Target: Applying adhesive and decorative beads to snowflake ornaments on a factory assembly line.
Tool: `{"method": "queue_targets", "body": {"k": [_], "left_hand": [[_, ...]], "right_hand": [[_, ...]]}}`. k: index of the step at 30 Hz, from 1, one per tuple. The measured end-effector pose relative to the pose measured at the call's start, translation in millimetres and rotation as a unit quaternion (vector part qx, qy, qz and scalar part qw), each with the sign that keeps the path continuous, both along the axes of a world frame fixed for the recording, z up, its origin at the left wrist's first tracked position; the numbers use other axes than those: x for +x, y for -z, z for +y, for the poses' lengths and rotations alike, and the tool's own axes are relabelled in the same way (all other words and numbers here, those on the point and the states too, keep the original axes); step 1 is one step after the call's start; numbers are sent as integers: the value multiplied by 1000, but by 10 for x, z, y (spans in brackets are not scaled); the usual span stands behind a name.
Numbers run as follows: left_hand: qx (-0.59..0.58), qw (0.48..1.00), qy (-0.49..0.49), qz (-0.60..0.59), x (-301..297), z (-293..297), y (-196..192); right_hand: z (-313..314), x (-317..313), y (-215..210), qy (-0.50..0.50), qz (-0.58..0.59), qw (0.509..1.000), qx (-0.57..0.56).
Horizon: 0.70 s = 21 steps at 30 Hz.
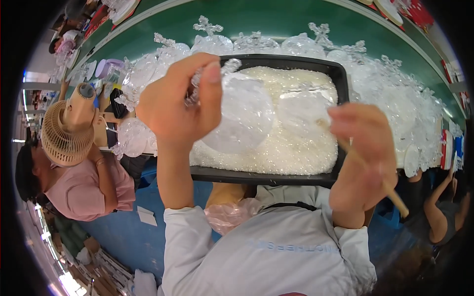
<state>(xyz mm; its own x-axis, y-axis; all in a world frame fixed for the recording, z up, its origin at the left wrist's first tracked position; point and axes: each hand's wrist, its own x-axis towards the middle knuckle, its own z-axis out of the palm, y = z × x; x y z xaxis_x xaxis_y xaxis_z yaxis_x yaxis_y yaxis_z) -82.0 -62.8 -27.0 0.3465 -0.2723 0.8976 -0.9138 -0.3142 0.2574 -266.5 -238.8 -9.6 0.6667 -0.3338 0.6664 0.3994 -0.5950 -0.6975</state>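
Note:
My left hand (180, 96) is closed round the ornate top of a clear plastic ornament (244, 116), holding its round, disc-like body over the left half of a black tray (340, 74). White glittering flakes (266, 160) cover the tray's bottom. Above the tray's right side, my right hand (365, 153) grips a thin wooden stick (396, 201), shaped like a brush handle. Motion blurs that hand, and what the stick's tip is made of cannot be told. Between my hands a pale translucent piece (303, 111) shows against the flakes; its shape is unclear.
Many clear ornaments (400, 106) crowd the green table (274, 17) behind and beside the tray. At the left stands a beige fan (69, 126), close to a seated person in a pink shirt (81, 190). Another person (439, 212) sits at the far right.

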Motion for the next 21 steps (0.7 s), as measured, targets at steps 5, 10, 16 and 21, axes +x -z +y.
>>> {"method": "queue_targets", "body": {"k": [5, 10, 16, 21], "left_hand": [[84, 996, 25, -34, -67, -5, -46], [63, 998, 25, 14, -74, -82, 6], [114, 991, 70, 5, -71, -27, -53], [133, 989, 65, 12, -105, -44, -63]], "right_hand": [[36, 101, 368, -145, 18, 975, 170], [39, 149, 426, -214, 72, 967, 118], [23, 214, 525, -144, 14, 989, 20], [66, 181, 620, -156, -26, 987, 39]]}}
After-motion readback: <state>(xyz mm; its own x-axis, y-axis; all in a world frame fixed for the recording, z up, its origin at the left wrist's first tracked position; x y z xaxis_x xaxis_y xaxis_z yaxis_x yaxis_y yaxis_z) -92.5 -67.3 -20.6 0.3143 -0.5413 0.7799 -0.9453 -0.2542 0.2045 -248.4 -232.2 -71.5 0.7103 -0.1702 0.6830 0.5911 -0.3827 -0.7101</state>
